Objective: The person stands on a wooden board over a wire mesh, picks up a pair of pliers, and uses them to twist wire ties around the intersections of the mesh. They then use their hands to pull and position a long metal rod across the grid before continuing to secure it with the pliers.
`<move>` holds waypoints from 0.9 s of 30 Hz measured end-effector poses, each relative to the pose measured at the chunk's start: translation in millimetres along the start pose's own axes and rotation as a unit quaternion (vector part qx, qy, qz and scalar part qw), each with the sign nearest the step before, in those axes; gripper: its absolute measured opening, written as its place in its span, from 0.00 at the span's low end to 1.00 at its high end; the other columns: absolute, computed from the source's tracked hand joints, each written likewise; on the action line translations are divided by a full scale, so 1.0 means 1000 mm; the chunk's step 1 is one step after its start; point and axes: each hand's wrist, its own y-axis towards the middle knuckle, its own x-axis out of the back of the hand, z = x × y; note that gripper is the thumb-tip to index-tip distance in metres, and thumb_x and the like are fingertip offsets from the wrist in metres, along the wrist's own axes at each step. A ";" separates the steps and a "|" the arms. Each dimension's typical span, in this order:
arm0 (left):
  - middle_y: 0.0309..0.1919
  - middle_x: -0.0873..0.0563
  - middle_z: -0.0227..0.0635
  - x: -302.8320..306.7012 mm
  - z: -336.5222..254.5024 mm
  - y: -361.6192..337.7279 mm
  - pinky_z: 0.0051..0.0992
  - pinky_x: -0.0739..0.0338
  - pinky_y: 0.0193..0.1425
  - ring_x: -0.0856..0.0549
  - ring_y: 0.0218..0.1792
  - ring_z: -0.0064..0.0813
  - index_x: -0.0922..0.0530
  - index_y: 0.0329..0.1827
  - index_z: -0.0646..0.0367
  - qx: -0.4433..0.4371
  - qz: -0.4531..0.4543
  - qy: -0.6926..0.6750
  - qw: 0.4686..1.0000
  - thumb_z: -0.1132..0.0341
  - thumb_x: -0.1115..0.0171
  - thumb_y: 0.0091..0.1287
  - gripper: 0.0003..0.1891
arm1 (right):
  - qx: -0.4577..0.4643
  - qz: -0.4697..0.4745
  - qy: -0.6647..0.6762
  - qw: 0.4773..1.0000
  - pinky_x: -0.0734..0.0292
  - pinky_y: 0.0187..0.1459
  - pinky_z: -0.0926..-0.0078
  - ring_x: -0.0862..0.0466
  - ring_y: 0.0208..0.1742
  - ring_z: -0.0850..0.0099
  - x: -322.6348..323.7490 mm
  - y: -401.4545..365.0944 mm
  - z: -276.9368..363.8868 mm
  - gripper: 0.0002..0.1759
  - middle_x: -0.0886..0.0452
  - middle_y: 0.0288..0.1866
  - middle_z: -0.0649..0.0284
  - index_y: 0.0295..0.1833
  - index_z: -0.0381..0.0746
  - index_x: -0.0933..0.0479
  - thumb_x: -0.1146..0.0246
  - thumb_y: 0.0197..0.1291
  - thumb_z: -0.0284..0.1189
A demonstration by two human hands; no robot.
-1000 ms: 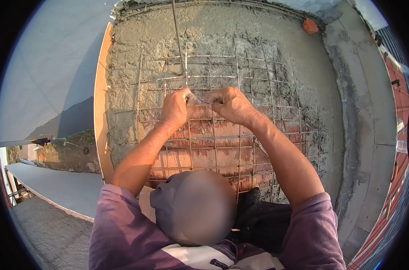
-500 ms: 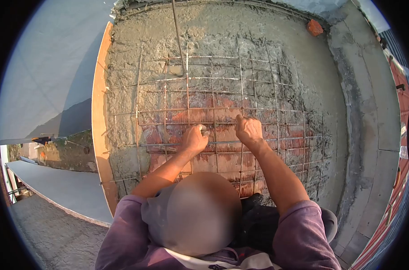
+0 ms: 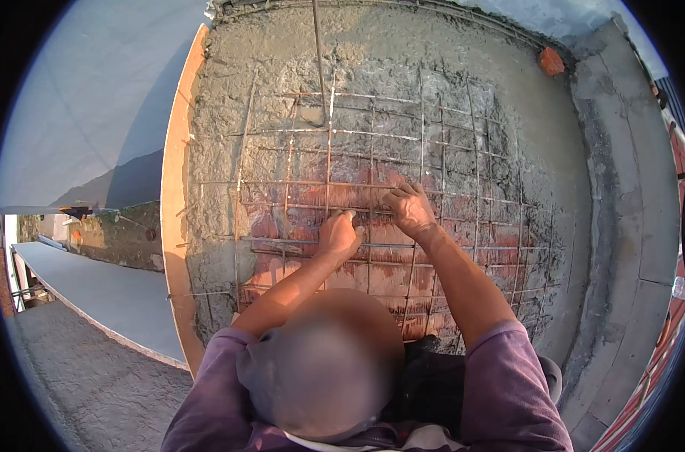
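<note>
Both curled: our left hand, right hand close over rebar grid, likely for control; grip contents, we cannot tell.

Reddish block upper right, clear container far right, grey panel left

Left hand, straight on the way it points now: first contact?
Likely a bar of the rebar mesh, just up and to the right of the left hand in view. Height over the bars is unclear, so it might pass above.
</note>
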 end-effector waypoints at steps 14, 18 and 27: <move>0.50 0.16 0.51 -0.019 0.014 0.010 0.48 0.19 0.58 0.15 0.54 0.56 0.19 0.54 0.63 -0.119 -0.039 0.035 0.992 0.78 0.39 0.60 0.18 | -0.085 -0.042 0.094 0.991 0.18 0.51 0.54 0.12 0.46 0.48 -0.023 -0.005 -0.003 0.10 0.11 0.42 0.51 0.46 0.42 0.15 0.40 0.64 0.24; 0.49 0.16 0.50 -0.007 0.011 0.017 0.47 0.19 0.56 0.15 0.53 0.56 0.18 0.52 0.61 -0.185 -0.023 0.065 0.980 0.78 0.40 0.63 0.14 | -0.157 0.031 0.112 0.981 0.17 0.46 0.53 0.12 0.43 0.46 -0.005 0.001 0.003 0.09 0.12 0.40 0.48 0.46 0.41 0.15 0.38 0.63 0.26; 0.39 0.13 0.52 -0.012 0.001 0.038 0.45 0.19 0.50 0.13 0.45 0.55 0.16 0.45 0.64 -0.152 -0.035 -0.084 0.984 0.75 0.37 0.67 0.06 | -0.247 0.014 0.315 0.916 0.17 0.45 0.52 0.11 0.44 0.46 -0.013 -0.018 0.037 0.10 0.12 0.39 0.44 0.45 0.38 0.14 0.38 0.61 0.25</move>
